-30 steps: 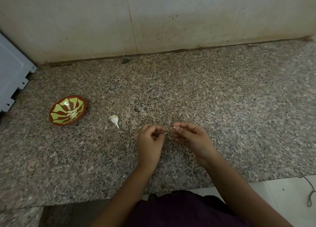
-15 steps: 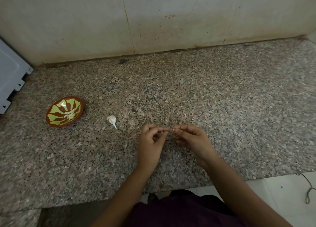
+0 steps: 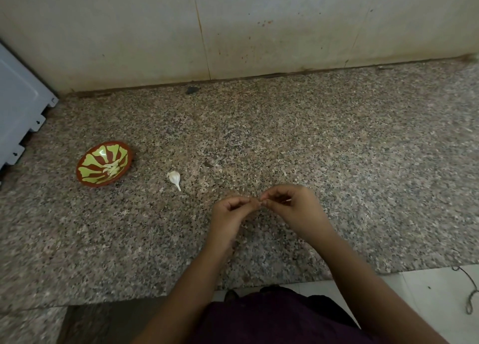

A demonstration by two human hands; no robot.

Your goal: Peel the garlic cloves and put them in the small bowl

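Observation:
Over the granite counter (image 3: 337,162) my left hand (image 3: 233,211) and my right hand (image 3: 293,208) meet fingertip to fingertip. Both pinch a small garlic clove (image 3: 260,201) that is almost wholly hidden by the fingers. A thin pale sliver (image 3: 285,201) shows at my right fingers. To the left stands the small red bowl with a yellow-green pattern (image 3: 89,162), with several peeled cloves (image 3: 112,169) inside. Between the bowl and my hands a white unpeeled clove (image 3: 174,177) lies on the counter.
A tiled wall (image 3: 259,32) runs along the back of the counter. A pale blue-white appliance panel (image 3: 18,110) stands at the far left. The counter's front edge lies near my body, with white floor and a cord (image 3: 470,291) at the lower right.
My hands have stayed together on the clove, with the fingers shifting slightly. The view has moved a little; bowl and loose clove lie where they were.

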